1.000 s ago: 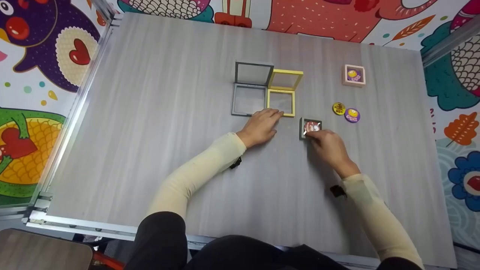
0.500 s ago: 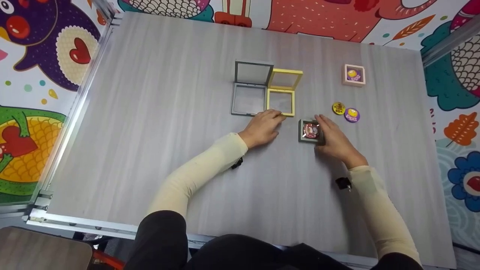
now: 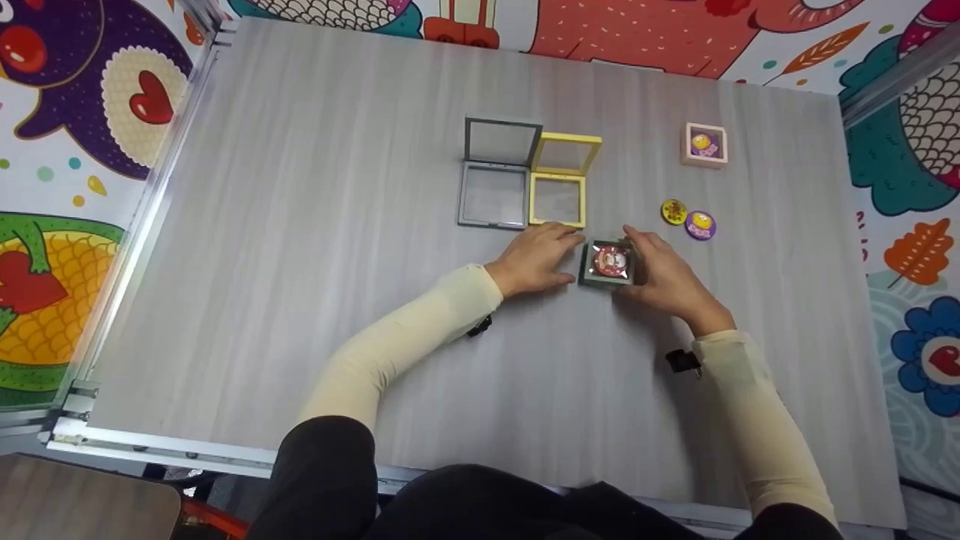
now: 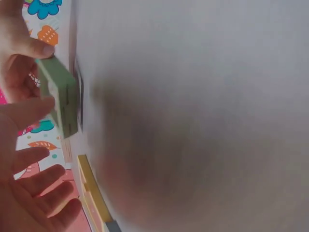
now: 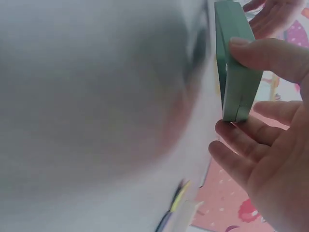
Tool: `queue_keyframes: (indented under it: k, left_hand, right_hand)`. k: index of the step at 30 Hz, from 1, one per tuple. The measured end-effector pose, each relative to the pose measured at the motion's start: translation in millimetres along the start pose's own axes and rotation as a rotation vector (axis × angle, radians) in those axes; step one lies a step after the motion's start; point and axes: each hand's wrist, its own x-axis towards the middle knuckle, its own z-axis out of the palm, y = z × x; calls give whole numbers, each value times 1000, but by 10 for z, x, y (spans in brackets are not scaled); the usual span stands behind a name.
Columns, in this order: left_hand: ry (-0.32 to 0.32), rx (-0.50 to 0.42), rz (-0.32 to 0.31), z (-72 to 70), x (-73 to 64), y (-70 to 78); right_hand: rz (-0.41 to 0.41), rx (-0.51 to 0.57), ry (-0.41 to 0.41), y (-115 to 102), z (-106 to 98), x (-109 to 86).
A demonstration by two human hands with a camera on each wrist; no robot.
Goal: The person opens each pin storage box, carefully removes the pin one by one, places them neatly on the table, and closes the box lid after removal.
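Observation:
My right hand (image 3: 667, 279) grips a small green square display case (image 3: 587, 279) by its right side, thumb on one edge and fingers on the opposite one. A round red badge (image 3: 611, 261) shows through its clear face. In the right wrist view the green case (image 5: 244, 82) is held tilted, raised off the table. My left hand (image 3: 531, 259) is beside the case, fingers loosely extended and spread; its thumb overlaps the case in the left wrist view. Just beyond the left fingers stand an open yellow case (image 3: 557, 178) and an open grey case (image 3: 462, 196).
Two round badges lie right of the green case, one yellow (image 3: 673, 211) and one purple (image 3: 700, 225). Farther back stands a pale pink case (image 3: 703, 163) with a purple badge in it. Printed panels (image 3: 637, 37) wall the grey table (image 3: 337, 187) at the back and sides.
The right hand shifted from the front of the green case to its right side, gripped it, and moved it left, tilted up. The left hand moved slightly right, toward the case.

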Motion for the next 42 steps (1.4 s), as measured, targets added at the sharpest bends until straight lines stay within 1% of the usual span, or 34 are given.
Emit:
queue_keyframes:
  k: [3,6,10,16,20,23,25,27,31,35,37,38,39,42]
  left_hand:
    - [-3,-12,1,8,1,24]
    - [-2,-29,1,13,1,47]
    - [-4,-54,7,16,8,73]
    - [0,-95,-18,19,14,64]
    - [32,-121,-21,33,10,75]
    - [56,-155,-23,35,9,90]
    - [68,-203,-29,24,9,95]
    - [85,-263,-35,1,5,95]
    - [110,-364,-50,-57,17,89]
    - [109,-408,-68,-88,35,70]
    - [105,-425,-80,-88,39,57]
    - [106,-437,-86,-88,35,53]
    - [105,-440,-93,-89,31,52]
    - [115,-425,-106,-85,22,53]
  right_hand:
    - [-26,-17,-4,-91,-22,15]
    - [-42,-37,-27,-177,-49,37]
    - [-89,-25,-30,-277,-88,46]
    - [-207,48,43,-408,-138,65]
    - [-289,108,97,-461,-124,99]
    - [-386,150,150,-486,-98,122]
    - [-447,159,184,-495,-88,137]
    - [-486,150,214,-504,-88,149]
    - [-507,132,250,-517,-95,164]
    - [-479,162,228,-534,-86,174]
    - [-417,230,209,-548,-77,182]
    - [-367,282,206,-558,-73,182]
    - [-295,344,211,-568,-69,190]
    - [-21,544,230,-611,-67,229]
